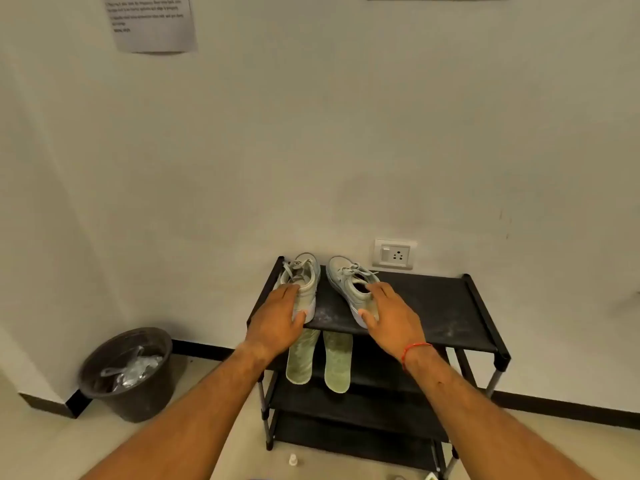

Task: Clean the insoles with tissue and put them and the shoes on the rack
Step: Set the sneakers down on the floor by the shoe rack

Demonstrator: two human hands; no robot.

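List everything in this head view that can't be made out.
All in the head view:
- Wall notice: print blurred, top cut by the frame edge.
- Heels of left shoe and right shoe: covered by left hand and right hand; gripping or resting, unclear.
- Left insole and right insole: far ends hidden under the rack top shelf.
- Bin contents: crumpled, too blurred to identify.

You have one view only, from the wide-angle camera on your head. It faces forward and down at the rack (433,303), near enough that its top shelf lies at arm's reach. Your left forearm (194,410) and right forearm (485,407) enter from the bottom edge. The wall (311,133) fills the upper half, with floor (221,403) below.
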